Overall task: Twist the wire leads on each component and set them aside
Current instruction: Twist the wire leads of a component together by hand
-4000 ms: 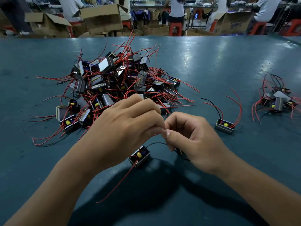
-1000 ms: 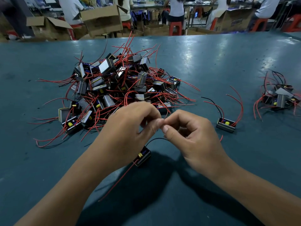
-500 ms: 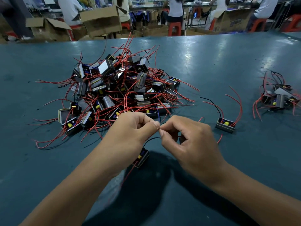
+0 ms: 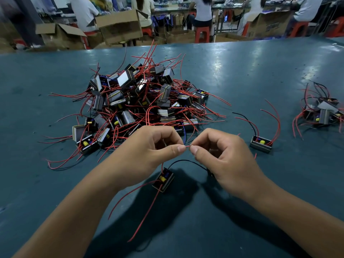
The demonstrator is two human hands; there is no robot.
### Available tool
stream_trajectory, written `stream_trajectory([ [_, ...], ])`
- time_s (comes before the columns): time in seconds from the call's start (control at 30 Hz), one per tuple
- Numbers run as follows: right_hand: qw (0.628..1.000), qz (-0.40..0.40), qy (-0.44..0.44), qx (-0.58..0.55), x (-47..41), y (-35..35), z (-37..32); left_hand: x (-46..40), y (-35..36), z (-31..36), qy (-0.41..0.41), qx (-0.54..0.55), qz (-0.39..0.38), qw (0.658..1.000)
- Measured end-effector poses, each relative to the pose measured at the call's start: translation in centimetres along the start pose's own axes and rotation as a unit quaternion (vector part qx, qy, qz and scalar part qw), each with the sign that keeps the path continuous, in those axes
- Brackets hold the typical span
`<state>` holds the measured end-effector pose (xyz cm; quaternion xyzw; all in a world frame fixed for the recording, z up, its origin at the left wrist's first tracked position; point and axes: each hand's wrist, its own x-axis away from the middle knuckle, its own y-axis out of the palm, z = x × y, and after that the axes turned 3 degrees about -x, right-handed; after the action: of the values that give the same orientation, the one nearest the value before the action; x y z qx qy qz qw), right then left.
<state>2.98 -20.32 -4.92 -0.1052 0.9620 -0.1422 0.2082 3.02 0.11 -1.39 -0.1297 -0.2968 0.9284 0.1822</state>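
Observation:
A small black component (image 4: 163, 180) with a yellow part lies on the teal table (image 4: 242, 75) between my wrists. Two long red leads trail from it toward me, and a black lead arcs from it to my right hand. My left hand (image 4: 149, 151) and my right hand (image 4: 221, 155) meet fingertip to fingertip above it, both pinching the tip of a red wire lead (image 4: 187, 146). A big pile of components (image 4: 141, 103) with red leads lies just beyond my hands.
One lone component (image 4: 260, 144) with red and black leads sits right of my right hand. A small heap of components (image 4: 323, 110) lies at the far right edge. Cardboard boxes (image 4: 119, 27) and seated people are beyond the table's far edge.
My hands have risen slightly and drawn a little apart, so a short bit of red lead shows between the fingertips. The component below has stayed put.

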Motion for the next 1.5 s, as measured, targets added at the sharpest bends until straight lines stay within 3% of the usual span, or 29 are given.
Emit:
stream_trajectory([
  [0.2,0.996,-0.063,0.035,-0.058,-1.2,-2.1,-0.5,0.0,-0.3,-0.4,-0.005,-0.007,0.04,0.999],
  [0.27,0.992,-0.127,0.017,0.006,-1.7,-4.7,-0.7,0.2,-0.8,-0.7,-0.036,-0.02,0.021,0.999],
  [0.4,0.914,-0.313,0.008,0.259,-1.7,-8.0,-0.3,0.9,-1.6,-1.1,-0.108,-0.176,-0.067,0.976],
  [0.53,0.862,-0.399,0.057,0.306,-1.4,-8.1,1.0,1.3,-1.3,-1.1,-0.159,-0.307,-0.144,0.927],
  [0.63,0.859,-0.364,0.013,0.361,-1.5,-7.5,1.8,1.4,-0.9,-1.1,-0.168,-0.328,-0.18,0.912],
  [0.73,0.881,-0.313,-0.028,0.355,-1.9,-6.6,2.1,1.2,-0.9,-1.2,-0.16,-0.314,-0.194,0.916],
  [0.87,0.921,-0.231,0.044,0.311,-1.9,-6.6,2.1,1.0,-0.8,-1.7,-0.152,-0.307,-0.178,0.923],
  [1.17,0.909,-0.171,0.079,0.371,-1.8,-5.0,2.5,0.2,-0.3,-2.8,-0.164,-0.258,-0.144,0.941],
  [1.33,0.932,-0.144,0.117,0.313,-1.2,-3.4,2.3,-0.4,2.2,-2.3,-0.166,-0.086,-0.109,0.976],
  [1.5,0.953,-0.154,0.21,0.155,-0.9,-3.3,1.6,-0.7,3.4,-2.1,-0.192,0.089,-0.084,0.974],
])
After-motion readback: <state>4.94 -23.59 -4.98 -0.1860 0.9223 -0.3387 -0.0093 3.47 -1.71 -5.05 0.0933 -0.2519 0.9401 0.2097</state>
